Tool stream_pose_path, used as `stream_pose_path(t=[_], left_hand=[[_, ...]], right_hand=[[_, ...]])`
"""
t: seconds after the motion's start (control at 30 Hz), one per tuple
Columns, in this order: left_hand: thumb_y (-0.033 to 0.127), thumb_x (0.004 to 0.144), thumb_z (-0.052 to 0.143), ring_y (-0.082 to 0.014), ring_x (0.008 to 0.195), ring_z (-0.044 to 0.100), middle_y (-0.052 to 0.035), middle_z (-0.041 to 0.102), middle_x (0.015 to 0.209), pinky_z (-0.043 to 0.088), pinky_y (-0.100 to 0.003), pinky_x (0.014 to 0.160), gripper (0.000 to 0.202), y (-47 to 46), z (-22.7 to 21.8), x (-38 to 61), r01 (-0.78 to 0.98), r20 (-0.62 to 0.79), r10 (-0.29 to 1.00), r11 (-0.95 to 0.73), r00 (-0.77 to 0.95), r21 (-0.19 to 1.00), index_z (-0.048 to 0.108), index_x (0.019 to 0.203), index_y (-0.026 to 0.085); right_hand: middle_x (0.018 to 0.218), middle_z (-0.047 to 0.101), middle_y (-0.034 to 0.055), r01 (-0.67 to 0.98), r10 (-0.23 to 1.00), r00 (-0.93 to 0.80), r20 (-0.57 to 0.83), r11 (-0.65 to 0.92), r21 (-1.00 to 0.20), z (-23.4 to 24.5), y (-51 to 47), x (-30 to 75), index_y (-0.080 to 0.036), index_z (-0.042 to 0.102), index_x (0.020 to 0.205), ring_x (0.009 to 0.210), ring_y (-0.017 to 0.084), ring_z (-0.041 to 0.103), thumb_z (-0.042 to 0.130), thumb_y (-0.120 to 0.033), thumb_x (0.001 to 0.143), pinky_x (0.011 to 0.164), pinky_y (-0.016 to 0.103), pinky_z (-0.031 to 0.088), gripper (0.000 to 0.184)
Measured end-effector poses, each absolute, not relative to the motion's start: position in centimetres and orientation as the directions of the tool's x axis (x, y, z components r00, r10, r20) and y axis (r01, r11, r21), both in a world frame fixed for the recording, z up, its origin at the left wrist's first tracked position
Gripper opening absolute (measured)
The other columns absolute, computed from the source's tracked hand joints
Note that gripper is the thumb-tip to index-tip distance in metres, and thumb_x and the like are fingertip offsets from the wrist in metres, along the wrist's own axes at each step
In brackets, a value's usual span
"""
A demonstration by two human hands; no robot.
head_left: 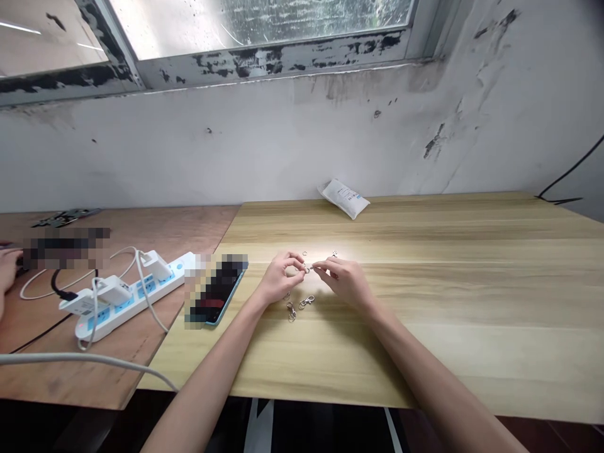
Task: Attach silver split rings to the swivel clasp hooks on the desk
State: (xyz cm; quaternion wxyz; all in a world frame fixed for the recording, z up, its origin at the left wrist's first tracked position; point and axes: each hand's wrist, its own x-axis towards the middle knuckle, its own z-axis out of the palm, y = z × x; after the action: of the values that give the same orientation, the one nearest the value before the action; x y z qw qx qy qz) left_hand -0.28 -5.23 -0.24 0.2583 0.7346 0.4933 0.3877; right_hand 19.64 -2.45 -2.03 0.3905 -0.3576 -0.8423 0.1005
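Note:
Both my hands meet over the middle of the light wooden table (425, 302). My left hand (278, 277) and my right hand (342, 280) pinch a small metal ring or clasp piece (306, 269) between their fingertips. Two metal lobster clasps (299, 306) lie on the table just below my hands. A loose small ring (304, 253) and another tiny metal part (335, 253) lie just beyond my fingers.
A phone in a blue case (221, 290) lies left of my left hand. A white power strip (127, 296) with chargers and cables sits on the darker table at left, where another person's hand (7, 270) shows. A white packet (343, 197) lies by the wall.

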Motion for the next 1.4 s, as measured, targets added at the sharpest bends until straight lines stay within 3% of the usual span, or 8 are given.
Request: stream_pose_path(t=[0.2,0.4,0.67,0.83,0.93,1.07,1.23,1.4], left_hand=[[0.021,0.08,0.066,-0.0234,0.104,0.058,-0.0062,0.065,0.101,0.043,-0.04,0.096,0.004,-4.8,-0.9,-0.6,0.626,0.345,0.91,-0.411,0.232,0.663,0.069,0.078,0.02],[0.025,0.083,0.064,-0.0246,0.1,0.057,-0.0066,0.066,0.097,0.043,-0.042,0.094,0.012,-4.0,-1.0,-2.2,0.786,0.334,0.923,-0.346,0.189,0.512,0.074,0.08,0.02],[0.036,0.089,0.056,-0.019,0.093,0.064,-0.0064,0.063,0.105,0.052,-0.029,0.081,0.024,-6.8,0.2,-3.9,0.707,0.211,0.957,-0.291,0.201,0.644,0.074,0.097,0.021],[0.035,0.088,0.059,-0.0191,0.095,0.063,-0.0058,0.063,0.109,0.05,-0.031,0.084,0.024,-9.7,0.4,-4.7,0.774,0.263,0.89,-0.454,0.373,0.441,0.071,0.107,0.025],[0.028,0.092,0.055,-0.0181,0.093,0.062,-0.0042,0.065,0.104,0.049,-0.029,0.079,0.018,-9.8,0.0,-4.7,0.799,0.286,0.839,-0.534,0.462,0.276,0.072,0.096,0.026],[0.023,0.095,0.05,-0.0181,0.091,0.061,-0.0039,0.067,0.098,0.047,-0.029,0.078,0.021,-9.1,-0.7,-4.0,0.786,0.328,0.787,-0.593,0.522,0.173,0.069,0.086,0.022],[0.02,0.094,0.047,-0.0187,0.086,0.061,-0.0051,0.065,0.092,0.046,-0.03,0.076,0.018,-8.8,-1.2,-3.3,0.787,0.356,0.795,-0.58,0.49,0.211,0.062,0.084,0.019],[0.022,0.092,0.05,-0.0208,0.095,0.059,-0.0051,0.064,0.098,0.044,-0.035,0.087,0.012,-8.5,-1.3,-3.0,0.742,0.417,0.829,-0.537,0.373,0.402,0.061,0.088,0.02]], right_hand=[[0.083,0.073,0.0034,0.469,0.593,-0.534,0.603,0.801,-0.372,-2.0,-3.6,18.4,-0.025,0.074,0.097,0.063,0.012,0.061,0.049,-0.027,0.096,0.058,0.023,0.038,0.026],[0.086,0.07,0.0037,0.626,0.735,-0.409,0.541,0.657,-0.419,-2.3,-1.8,20.2,-0.023,0.075,0.094,0.061,0.012,0.057,0.054,-0.027,0.093,0.059,0.024,0.038,0.022],[0.095,0.066,0.0062,0.743,0.798,-0.431,0.421,0.579,-0.336,-3.3,-0.6,21.7,-0.022,0.074,0.093,0.074,0.015,0.058,0.058,-0.026,0.09,0.057,0.025,0.036,0.018],[0.095,0.065,0.0063,0.748,0.795,-0.367,0.482,0.561,-0.355,-3.3,-1.1,21.2,-0.021,0.073,0.099,0.071,0.014,0.057,0.054,-0.024,0.091,0.058,0.025,0.037,0.021],[0.093,0.065,0.0056,0.748,0.8,-0.32,0.508,0.543,-0.382,-3.4,-1.3,21.1,-0.02,0.073,0.097,0.067,0.013,0.055,0.053,-0.024,0.092,0.056,0.024,0.035,0.021],[0.093,0.066,0.005,0.759,0.8,-0.277,0.532,0.521,-0.389,-3.4,-1.5,21.1,-0.021,0.073,0.095,0.065,0.013,0.055,0.052,-0.023,0.092,0.054,0.024,0.033,0.021],[0.091,0.065,0.0052,0.701,0.808,-0.269,0.524,0.538,-0.468,-3.5,-2.0,20.7,-0.02,0.072,0.092,0.067,0.013,0.057,0.053,-0.023,0.09,0.057,0.025,0.036,0.019],[0.095,0.064,0.0026,0.533,0.807,-0.356,0.472,0.59,-0.606,-3.7,-4.1,19.5,-0.023,0.072,0.1,0.065,0.011,0.058,0.058,-0.026,0.087,0.064,0.024,0.044,0.019]])
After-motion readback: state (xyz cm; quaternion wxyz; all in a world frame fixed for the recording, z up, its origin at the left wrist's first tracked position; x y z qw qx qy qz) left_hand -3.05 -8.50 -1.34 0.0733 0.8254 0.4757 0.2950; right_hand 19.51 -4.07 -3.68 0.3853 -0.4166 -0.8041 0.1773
